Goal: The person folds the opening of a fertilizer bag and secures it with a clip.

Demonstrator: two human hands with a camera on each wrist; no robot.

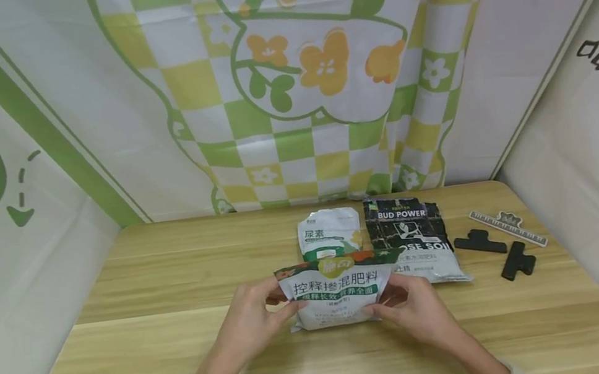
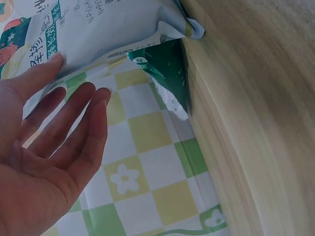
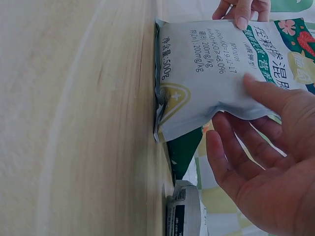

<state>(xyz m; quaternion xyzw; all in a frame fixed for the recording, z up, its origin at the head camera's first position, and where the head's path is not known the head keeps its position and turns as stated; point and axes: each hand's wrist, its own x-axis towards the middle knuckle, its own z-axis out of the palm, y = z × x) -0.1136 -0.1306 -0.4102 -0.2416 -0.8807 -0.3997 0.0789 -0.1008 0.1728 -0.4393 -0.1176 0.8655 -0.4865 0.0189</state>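
A white fertilizer bag (image 1: 337,307) with a green, floral top edge stands upright on the table, its printed front facing me. My left hand (image 1: 256,317) grips its left side, thumb on the front and fingers behind. On the opposite side my right hand (image 1: 415,310) holds the bag the same way. The right wrist view shows the right thumb (image 3: 268,93) pressed on the front of the bag (image 3: 206,73), whose bottom edge is at the tabletop. In the left wrist view the left hand (image 2: 54,152) has its thumb on the bag (image 2: 118,34).
Behind it lie a smaller white and green bag (image 1: 329,227) and a black and white "BUD POWER" bag (image 1: 411,229). To the right are two black clips (image 1: 479,243) and a white ruler-like clip (image 1: 508,227). A checkered curtain (image 1: 306,149) hangs at the wooden table's (image 1: 174,265) back edge.
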